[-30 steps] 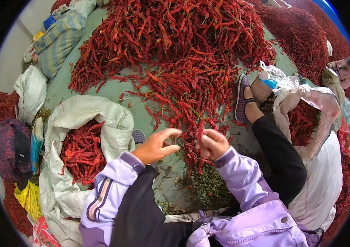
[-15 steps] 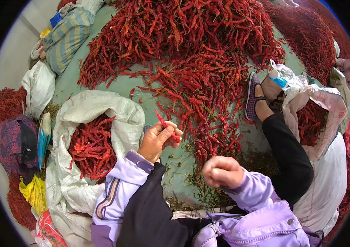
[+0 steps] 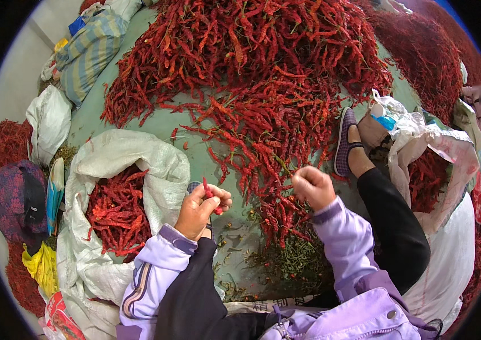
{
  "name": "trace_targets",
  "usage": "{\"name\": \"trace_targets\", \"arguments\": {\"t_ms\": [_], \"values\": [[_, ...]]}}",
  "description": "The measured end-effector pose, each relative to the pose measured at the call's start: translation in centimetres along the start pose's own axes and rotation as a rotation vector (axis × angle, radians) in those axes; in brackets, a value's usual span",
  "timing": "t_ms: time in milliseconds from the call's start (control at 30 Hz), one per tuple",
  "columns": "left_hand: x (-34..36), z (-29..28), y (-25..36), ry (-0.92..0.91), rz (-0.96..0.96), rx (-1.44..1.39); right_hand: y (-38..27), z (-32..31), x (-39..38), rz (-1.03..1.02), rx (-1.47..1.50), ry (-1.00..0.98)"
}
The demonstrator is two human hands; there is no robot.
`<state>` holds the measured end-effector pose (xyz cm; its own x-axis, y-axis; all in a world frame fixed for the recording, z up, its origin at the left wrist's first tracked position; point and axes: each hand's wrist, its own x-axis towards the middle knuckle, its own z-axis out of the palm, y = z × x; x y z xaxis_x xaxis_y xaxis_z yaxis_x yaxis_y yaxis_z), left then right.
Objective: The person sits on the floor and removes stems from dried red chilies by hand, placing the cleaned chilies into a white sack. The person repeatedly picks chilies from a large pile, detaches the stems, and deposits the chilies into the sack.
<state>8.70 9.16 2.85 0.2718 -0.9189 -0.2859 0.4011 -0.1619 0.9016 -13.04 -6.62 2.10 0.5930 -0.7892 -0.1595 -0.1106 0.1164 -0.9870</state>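
Observation:
My left hand [image 3: 199, 208] is closed round a red dried chili [image 3: 206, 187] that points upward, beside the open white woven sack [image 3: 118, 144] of chilies [image 3: 117, 209] at my left. My right hand [image 3: 312, 187] is raised over the loose chilies [image 3: 263, 130] in front of me, fingers curled; a greenish stalk lies by its fingertips, and whether it is held I cannot tell. Below the loose chilies, green stalks [image 3: 294, 260] are heaped on the pale green floor [image 3: 90, 119].
My bent leg [image 3: 390, 224] is at the right, beside another open sack [image 3: 444, 141] of chilies. A striped sack [image 3: 90, 56], white bag [image 3: 48, 124], dark patterned bundle [image 3: 16, 201] and yellow bag [image 3: 41, 266] line the left. A person [image 3: 478, 105] is at the right edge.
My left hand went from open to gripping a chili, then moved a little lower. My right hand dropped toward my lap, then rose forward over the chilies.

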Motion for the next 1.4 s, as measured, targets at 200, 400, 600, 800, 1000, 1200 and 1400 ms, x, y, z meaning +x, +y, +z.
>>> {"name": "trace_targets", "arguments": {"t_ms": [200,400,600,800,1000,1200,1400], "values": [[0.1,-0.7,-0.6,0.155,0.042,0.049,9.3,0.1,7.2,0.062,-0.709,-0.074],[0.6,0.6,-0.3,0.055,-0.153,0.121,9.4,-0.5,7.4,-0.006,-0.919,-0.225],[2.3,1.3,-2.6,-0.097,-0.265,0.245,6.2,1.0,-1.6,0.274,-0.043,-0.15],[3.3,1.1,-4.6,-0.137,-0.402,0.366,6.6,5.1,-6.2,0.209,-0.006,-0.242],[3.2,-2.2,-4.2,0.115,-0.19,0.07,8.0,2.9,-0.8,-0.218,-0.426,-0.074],[1.9,-3.1,-3.8,0.196,-0.172,0.005,6.5,9.1,2.2,-0.2,-0.977,-0.602],[0.9,-4.0,-3.9,0.206,-0.156,0.014,9.3,11.2,3.2,-0.296,-1.242,-0.724]]}}
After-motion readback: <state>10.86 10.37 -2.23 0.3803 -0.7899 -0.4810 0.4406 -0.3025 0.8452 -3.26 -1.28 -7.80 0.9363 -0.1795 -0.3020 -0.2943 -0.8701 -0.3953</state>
